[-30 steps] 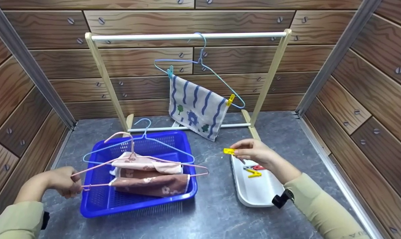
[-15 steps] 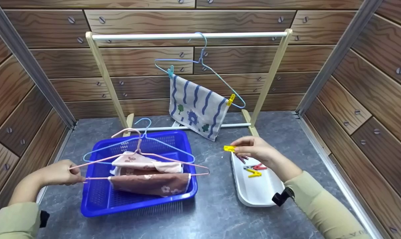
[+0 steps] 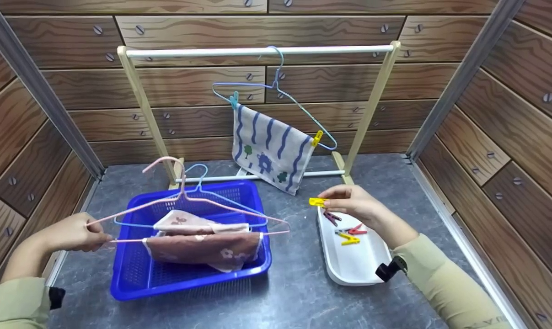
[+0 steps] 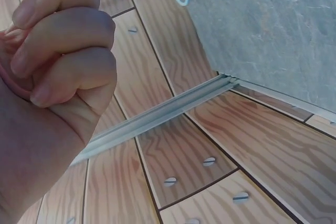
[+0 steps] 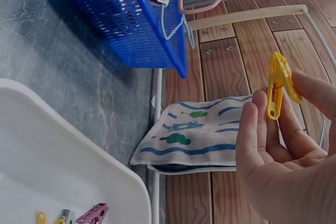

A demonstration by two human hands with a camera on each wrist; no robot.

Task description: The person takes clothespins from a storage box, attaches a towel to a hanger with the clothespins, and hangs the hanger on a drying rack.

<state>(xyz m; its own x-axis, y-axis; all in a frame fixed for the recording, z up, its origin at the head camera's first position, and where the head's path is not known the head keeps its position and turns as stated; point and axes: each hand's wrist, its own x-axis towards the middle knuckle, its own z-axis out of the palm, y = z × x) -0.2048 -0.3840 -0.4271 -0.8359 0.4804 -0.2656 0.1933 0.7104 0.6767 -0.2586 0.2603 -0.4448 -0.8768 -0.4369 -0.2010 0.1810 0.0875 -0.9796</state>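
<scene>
My left hand (image 3: 77, 232) grips the left end of a pink clothes hanger (image 3: 223, 205). Over its lower bar hangs a brown towel (image 3: 189, 250) with pale flowers, held above a blue basket (image 3: 184, 284). Curled fingers (image 4: 79, 72) fill the left wrist view, where the towel is out of sight. A yellow clothespin (image 5: 278, 85) is pinched between the thumb and fingers of my right hand (image 3: 360, 208), over the far end of a white tray (image 3: 334, 269). In that tray lie a yellow clothespin (image 3: 350, 239), a red one (image 3: 358, 230) and a dark purple one (image 3: 332, 218).
Behind the basket stands a rack with a white top rail (image 3: 202, 52). From it hangs a blue hanger (image 3: 303, 108) bearing a striped towel (image 3: 273, 148), clipped at both upper corners. Another blue hanger (image 3: 232, 199) leans across the basket. Wood-patterned walls surround the grey floor (image 3: 298, 292).
My left hand has moved up and slightly left, raising the pink hanger and the front of the brown towel. The right hand has risen slightly, with the yellow clothespin still pinched.
</scene>
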